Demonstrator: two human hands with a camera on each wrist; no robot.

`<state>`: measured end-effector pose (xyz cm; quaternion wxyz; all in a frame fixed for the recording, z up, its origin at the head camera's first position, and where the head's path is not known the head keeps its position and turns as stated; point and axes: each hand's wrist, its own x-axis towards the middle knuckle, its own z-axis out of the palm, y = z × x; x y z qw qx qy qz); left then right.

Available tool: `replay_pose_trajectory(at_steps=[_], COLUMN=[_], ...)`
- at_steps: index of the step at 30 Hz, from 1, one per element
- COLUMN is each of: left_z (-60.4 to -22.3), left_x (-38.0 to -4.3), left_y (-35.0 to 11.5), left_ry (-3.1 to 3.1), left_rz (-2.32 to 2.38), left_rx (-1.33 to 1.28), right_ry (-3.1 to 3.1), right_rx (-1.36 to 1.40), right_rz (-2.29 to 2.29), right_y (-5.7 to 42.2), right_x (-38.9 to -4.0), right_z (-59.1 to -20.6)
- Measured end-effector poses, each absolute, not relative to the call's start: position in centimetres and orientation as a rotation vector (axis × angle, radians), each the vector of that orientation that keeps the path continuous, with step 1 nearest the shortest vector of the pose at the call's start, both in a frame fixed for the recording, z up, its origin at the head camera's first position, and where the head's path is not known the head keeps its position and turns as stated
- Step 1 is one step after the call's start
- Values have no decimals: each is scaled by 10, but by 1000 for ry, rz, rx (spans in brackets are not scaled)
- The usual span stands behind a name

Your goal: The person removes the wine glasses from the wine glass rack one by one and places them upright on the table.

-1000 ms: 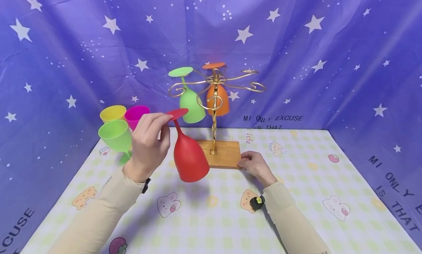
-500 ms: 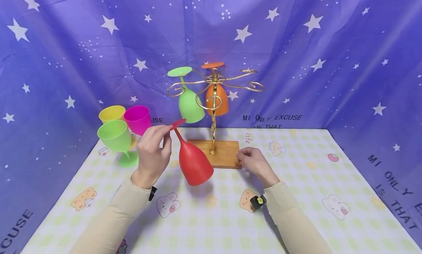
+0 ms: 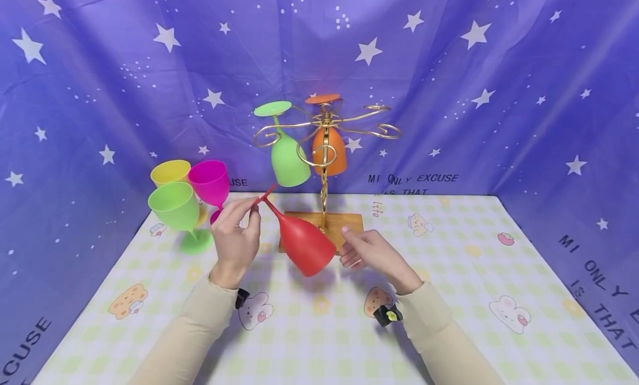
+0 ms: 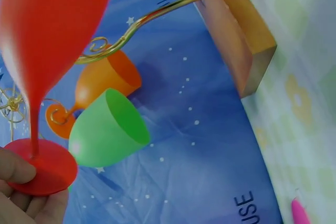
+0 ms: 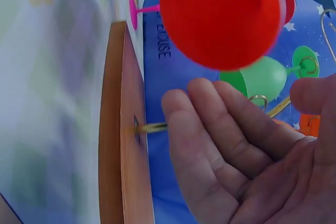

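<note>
My left hand pinches the foot of a red goblet between thumb and fingers. The goblet is held in the air, tilted, its bowl pointing down and to the right. In the left wrist view the thumb lies on the red foot. My right hand is beside the bowl with fingers spread and palm exposed; in the right wrist view nothing lies in the palm. Behind both stands a gold stemware rack on a wooden base. A green goblet and an orange goblet hang upside down on it.
At the left of the table stand a yellow goblet, a magenta goblet and a green upright goblet. A checked cloth covers the table. A purple starred curtain encloses the back and sides.
The left hand has moved down and right, tilting the red goblet further toward the right. The right hand has let go of the wooden base, opened and come in beside the bowl.
</note>
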<state>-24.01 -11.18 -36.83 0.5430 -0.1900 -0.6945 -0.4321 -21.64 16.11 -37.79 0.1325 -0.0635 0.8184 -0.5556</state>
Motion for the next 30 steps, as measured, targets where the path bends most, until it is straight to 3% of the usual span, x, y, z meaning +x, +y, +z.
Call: replay_pose_trajectory(at_steps=[20, 30], left_z=[-391, -398], left_x=[-230, -225], left_y=[-93, -79], left_ry=[-1672, -1792], left_rz=[-1120, -1166], left_rx=[-489, -550], right_ry=[1903, 1921], right_rx=[-99, -123], right_rz=[-2340, -2443], right_y=[167, 180], right_x=[-213, -206], right_z=[-359, -342])
